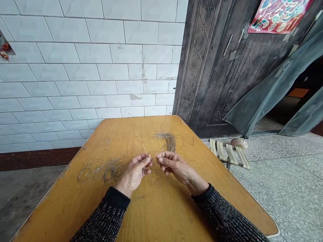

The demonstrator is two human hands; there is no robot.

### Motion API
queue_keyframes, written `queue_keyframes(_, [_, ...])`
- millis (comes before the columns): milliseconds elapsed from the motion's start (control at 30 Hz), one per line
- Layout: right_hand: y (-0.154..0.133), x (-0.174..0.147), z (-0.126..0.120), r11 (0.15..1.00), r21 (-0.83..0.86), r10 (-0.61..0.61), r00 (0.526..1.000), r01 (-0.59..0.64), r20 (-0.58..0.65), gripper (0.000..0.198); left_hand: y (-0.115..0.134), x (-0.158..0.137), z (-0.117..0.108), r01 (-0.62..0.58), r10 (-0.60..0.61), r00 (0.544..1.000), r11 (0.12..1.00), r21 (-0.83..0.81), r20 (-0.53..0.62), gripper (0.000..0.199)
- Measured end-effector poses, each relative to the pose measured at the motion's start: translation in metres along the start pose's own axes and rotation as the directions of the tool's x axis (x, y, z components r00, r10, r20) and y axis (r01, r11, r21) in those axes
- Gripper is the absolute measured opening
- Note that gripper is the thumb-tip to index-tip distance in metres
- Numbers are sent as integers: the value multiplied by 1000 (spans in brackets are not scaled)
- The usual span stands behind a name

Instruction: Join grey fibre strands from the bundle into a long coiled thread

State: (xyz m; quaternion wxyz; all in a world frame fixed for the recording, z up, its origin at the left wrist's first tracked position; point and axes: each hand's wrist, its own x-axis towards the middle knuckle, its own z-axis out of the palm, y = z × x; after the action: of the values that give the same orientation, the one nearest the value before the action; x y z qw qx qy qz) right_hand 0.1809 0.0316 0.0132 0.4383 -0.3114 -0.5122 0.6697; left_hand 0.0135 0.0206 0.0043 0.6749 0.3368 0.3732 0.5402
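Over the middle of the wooden table (151, 208), my left hand (136, 169) pinches a thin wire (142, 144), and one end of it sticks up past my fingertips. Close beside it, my right hand (175, 166) is closed in a pinch on thin wire too. Whether both hold the same piece I cannot tell. A bent bundle of thin wires (171, 141) lies just beyond my right hand. Left of my left hand spreads a tangle of looped wires (108, 169).
A white tiled wall (106, 74) stands behind the table. At the right are a dark ornate door (209, 67) and a hanging grey curtain (272, 84). A striped folding stool (228, 153) stands on the floor by the table's right edge.
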Motion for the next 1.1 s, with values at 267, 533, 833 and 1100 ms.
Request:
queue_keyframes(267, [1, 0, -3, 999, -32, -12, 1000, 11, -20, 29, 2, -3, 4, -21, 20, 1000, 999, 44, 8, 25])
queue_keyframes(533, [3, 1, 0, 1000, -22, -12, 1000, 12, 20, 31, 2, -1, 4, -45, 45, 999, 998, 32, 18, 23])
queue_keyframes(833, [10, 5, 2, 981, 191, 16, 995, -34, 96, 31, 0, 0, 1, 5, 5, 992, 997, -76, 125, 20])
queue_keyframes(1100, [8, 3, 3, 996, 40, -76, 997, 74, 32, 29, -1, 1, -1, 7, -1, 996, 998, -64, 91, 22])
